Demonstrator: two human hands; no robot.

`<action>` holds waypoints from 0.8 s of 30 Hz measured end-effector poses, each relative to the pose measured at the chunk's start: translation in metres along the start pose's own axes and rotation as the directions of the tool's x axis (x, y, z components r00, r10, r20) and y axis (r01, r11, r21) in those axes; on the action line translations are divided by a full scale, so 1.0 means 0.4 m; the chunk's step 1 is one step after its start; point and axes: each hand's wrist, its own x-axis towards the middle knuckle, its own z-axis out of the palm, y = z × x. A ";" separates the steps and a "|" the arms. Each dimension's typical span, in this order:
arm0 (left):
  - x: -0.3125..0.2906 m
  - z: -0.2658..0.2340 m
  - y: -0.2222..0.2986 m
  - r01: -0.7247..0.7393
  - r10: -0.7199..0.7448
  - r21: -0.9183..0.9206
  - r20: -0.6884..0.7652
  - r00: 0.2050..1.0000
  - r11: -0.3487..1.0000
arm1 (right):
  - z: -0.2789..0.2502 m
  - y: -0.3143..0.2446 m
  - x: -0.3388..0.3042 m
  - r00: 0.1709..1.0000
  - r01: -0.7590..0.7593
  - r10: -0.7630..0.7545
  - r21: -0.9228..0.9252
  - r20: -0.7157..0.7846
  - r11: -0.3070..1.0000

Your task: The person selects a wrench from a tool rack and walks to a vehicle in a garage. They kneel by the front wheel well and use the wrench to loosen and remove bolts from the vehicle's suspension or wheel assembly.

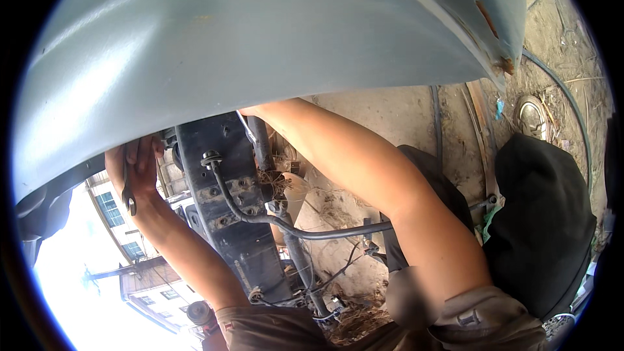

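Note:
A large grey-blue body panel [260,32] fills the upper part of the view. At its lower left edge, my left hand [140,164] has its fingers curled round a metal wrench [130,205]; the tool's end sticks out beside the wrist. Right of that hand runs a black steel frame rail [234,240] with bolt holes and a hose fitting [210,158]. My right arm reaches up beneath the panel, and only the base of my right hand [255,110] shows; its fingers are hidden. A thin shiny metal rod [247,129] lies right by it, and whether I hold it is unclear.
A black hose [318,234] curves from the fitting under my right forearm. Thin cables and a pipe [299,257] run beside the rail. Dry dirt ground [364,117] lies below, with a metal bar [481,136] and a round lid-like object [532,117]. Buildings stand at lower left.

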 end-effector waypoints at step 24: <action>-0.004 0.019 0.000 -0.030 0.032 0.025 -0.080 0.996 0.999 | -0.003 -0.043 0.008 1.000 0.006 -0.006 0.012 0.010 1.000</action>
